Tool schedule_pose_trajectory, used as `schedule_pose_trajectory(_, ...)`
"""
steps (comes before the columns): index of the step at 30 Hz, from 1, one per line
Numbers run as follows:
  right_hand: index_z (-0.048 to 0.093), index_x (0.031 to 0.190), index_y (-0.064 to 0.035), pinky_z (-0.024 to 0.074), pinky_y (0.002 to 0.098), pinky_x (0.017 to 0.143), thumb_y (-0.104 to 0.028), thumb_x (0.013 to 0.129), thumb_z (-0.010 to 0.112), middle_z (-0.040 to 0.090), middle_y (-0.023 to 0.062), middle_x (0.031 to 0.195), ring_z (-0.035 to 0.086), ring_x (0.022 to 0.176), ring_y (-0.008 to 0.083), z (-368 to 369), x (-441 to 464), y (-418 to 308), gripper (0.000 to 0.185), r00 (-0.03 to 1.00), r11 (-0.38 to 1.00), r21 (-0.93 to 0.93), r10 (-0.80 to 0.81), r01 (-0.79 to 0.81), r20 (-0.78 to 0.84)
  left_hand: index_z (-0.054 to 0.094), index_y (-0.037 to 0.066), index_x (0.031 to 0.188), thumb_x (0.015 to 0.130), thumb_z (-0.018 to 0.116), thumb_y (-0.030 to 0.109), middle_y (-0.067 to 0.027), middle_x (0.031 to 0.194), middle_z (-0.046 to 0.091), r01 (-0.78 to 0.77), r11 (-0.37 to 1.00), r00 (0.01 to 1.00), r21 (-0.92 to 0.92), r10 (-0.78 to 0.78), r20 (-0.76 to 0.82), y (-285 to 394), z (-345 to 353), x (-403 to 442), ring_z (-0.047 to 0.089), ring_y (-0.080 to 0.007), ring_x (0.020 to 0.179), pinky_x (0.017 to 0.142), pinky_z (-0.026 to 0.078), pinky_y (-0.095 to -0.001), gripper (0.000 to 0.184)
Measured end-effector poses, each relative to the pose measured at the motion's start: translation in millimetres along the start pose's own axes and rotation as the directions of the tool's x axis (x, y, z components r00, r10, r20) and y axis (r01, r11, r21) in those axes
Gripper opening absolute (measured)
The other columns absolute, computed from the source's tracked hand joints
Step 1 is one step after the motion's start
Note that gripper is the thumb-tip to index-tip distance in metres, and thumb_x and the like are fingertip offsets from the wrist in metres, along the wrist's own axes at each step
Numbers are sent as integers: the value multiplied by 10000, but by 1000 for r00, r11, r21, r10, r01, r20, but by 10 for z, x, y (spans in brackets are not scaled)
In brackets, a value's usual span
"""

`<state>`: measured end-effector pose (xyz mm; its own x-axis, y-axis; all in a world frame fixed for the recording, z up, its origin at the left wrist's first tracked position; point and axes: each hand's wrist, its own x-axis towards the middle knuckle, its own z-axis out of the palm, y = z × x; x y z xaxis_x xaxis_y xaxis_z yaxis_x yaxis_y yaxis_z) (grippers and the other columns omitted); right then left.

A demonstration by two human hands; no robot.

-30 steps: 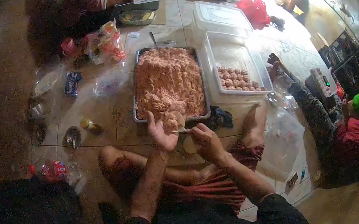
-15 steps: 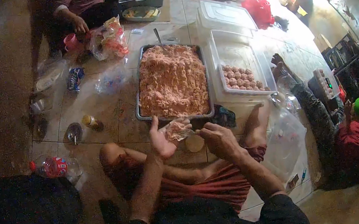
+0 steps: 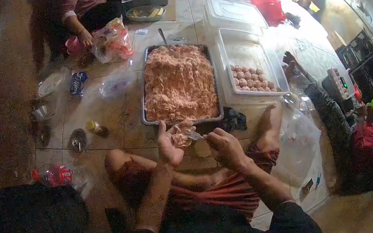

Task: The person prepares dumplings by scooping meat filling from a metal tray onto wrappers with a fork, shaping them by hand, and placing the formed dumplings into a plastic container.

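My left hand is palm up, its thumb apart from the fingers. A lump of pink ground meat mixture lies on its palm and fingers. My right hand is closed round the handle of a metal spoon, whose bowl touches the edge of that meat. Just beyond both hands stands a large tray heaped with the same meat mixture. A second spoon sticks up at its far end. Rows of round meatballs fill the near part of a clear plastic box at the right.
A lid lies behind the box. On the left are a yellow-capped jar, a small dish and a plastic bottle. Another person sits at the upper left; a person in red is at the right beside a scale.
My right hand has turned the spoon slightly, and its bowl now shows at the meat's edge. The meat in my left palm looks more bunched. The person in red has lowered an arm.
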<state>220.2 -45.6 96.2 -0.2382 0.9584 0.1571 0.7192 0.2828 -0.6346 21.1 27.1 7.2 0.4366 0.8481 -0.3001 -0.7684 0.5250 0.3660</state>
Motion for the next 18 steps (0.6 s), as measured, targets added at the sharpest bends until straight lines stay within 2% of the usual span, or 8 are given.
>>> schedule_pose_trajectory(2,635,1092,-20,514,468,740,1,823,676,587,165,882,626,899,398,-80,-35,-124,274,998,998,-8,62,-62,25,612,-87,1230,958,381,732,-232,1153,697,20,999,1000,31,-20,-1,23,-149,6,700,-374,1010,915,569,-514,894)
schedule_pose_trajectory(4,650,1089,-21,531,446,770,13,827,676,633,173,952,657,927,394,-115,-30,-137,266,988,994,111,36,-19,-152,602,-81,1258,951,375,743,-232,1163,695,11,999,999,-31,-12,-30,14,-186,54,703,-368,1013,898,579,-510,908)
schedule_pose_trajectory(8,664,1075,-13,540,436,794,22,821,675,659,184,1005,673,938,386,-22,50,-58,257,970,992,122,46,-18,-238,584,-82,1287,947,372,750,-231,1171,693,33,999,999,35,-33,-19,-20,-85,35,703,-363,1021,900,581,-510,924)
schedule_pose_trajectory(11,664,1052,-1,538,443,797,1,830,671,655,191,995,662,934,404,50,89,-26,222,973,988,143,83,-53,-214,570,-86,1305,949,363,754,-230,1194,685,38,998,998,40,-40,40,-60,-52,50,698,-358,1029,899,579,-505,936)
schedule_pose_trajectory(13,663,1043,-5,535,448,786,-23,841,665,649,196,990,649,921,420,84,88,-25,203,991,995,93,51,-39,-125,553,-85,1326,949,346,761,-226,1222,674,14,998,999,55,-16,44,-69,-24,54,690,-359,1036,912,568,-503,949)
schedule_pose_trajectory(14,663,1043,-5,535,448,786,-23,841,665,649,196,990,649,921,420,80,75,-31,203,991,995,95,50,-38,-122,553,-85,1326,949,346,761,-226,1222,674,11,998,999,55,-14,41,-50,-27,45,690,-359,1036,912,568,-503,949)
schedule_pose_trajectory(16,658,1051,-18,530,453,774,-40,852,668,638,194,968,638,905,429,5,36,-70,201,999,992,125,35,-33,-11,541,-83,1338,950,334,765,-230,1259,655,41,998,998,49,-43,47,12,-14,13,682,-371,1042,937,552,-508,956)
schedule_pose_trajectory(18,657,1055,-23,530,452,763,-48,863,666,635,188,954,638,895,424,-140,-8,-130,194,999,996,87,29,-30,19,537,-84,1342,949,331,766,-237,1271,647,29,999,999,28,-30,18,72,17,-31,673,-377,1062,953,541,-517,959)
